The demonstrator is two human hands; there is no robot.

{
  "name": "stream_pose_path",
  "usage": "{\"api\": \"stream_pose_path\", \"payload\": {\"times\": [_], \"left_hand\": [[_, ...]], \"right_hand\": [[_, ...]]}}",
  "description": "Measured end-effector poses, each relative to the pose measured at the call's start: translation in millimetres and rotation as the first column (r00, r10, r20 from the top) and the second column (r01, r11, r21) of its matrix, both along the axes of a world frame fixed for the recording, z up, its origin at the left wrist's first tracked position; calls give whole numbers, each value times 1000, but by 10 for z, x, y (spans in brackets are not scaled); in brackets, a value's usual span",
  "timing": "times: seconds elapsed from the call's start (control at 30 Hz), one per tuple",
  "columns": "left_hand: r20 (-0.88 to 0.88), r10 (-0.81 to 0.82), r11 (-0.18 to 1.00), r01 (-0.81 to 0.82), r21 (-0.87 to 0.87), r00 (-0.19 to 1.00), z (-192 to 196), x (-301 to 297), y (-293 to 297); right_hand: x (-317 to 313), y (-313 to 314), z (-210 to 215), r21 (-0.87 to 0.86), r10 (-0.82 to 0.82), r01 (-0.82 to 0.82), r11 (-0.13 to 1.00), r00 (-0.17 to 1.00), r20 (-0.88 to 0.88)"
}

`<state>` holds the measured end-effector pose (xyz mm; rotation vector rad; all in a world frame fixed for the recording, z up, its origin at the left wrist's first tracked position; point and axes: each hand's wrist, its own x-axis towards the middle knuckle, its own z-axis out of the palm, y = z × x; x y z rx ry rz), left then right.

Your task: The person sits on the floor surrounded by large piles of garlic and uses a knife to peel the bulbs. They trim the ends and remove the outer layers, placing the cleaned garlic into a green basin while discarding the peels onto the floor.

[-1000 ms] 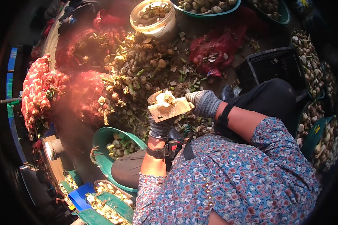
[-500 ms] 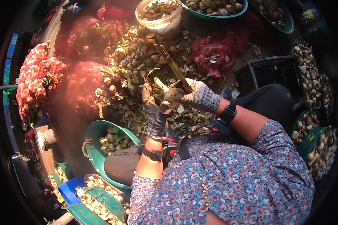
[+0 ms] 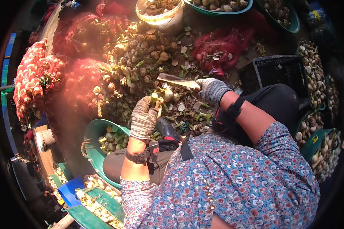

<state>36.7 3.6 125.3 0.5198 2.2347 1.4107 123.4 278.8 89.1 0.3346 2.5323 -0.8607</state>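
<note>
Bulb [image 3: 154, 98] pinched in gloved left hand [image 3: 144, 118]; right hand [image 3: 211, 90] grips raised cleaver [image 3: 177, 81].

Your left hand [image 3: 143, 118] and right hand [image 3: 212, 89] are in knit cloth gloves, rough and matt. Knife [image 3: 177, 81]: flat metal blade, dull sheen. Green basin [image 3: 91, 133]: smooth plastic, slightly glossy. Black crate [image 3: 279, 70]: matt plastic lattice. Red sacks [image 3: 30, 80]: coarse plastic mesh. White bucket [image 3: 162, 21]: smooth plastic. Your shirt [image 3: 233, 183]: soft printed cloth.
</note>
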Motion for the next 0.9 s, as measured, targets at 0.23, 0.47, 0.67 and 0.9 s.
{"api": "stream_pose_path", "payload": {"times": [0.23, 0.47, 0.67, 0.9], "left_hand": [[-55, -484, 300, 107, -948, 874, 709, -862, -671], [-278, -794, 410, 138, -902, 541, -968, -747, 371], [141, -809, -40, 186, -982, 571, -2163, -807, 705], [301, -325, 801, 430, -416, 897, -1628, -1009, 637]], "right_hand": [[-145, 51, 15, -109, -224, 218, 970, 973, -48], [-278, 38, -37, -147, -214, 207, 967, 976, -29], [-275, 62, -153, -162, -272, 274, 948, 962, 35], [-326, 1, -26, -124, -112, 128, 984, 985, 132]]}}
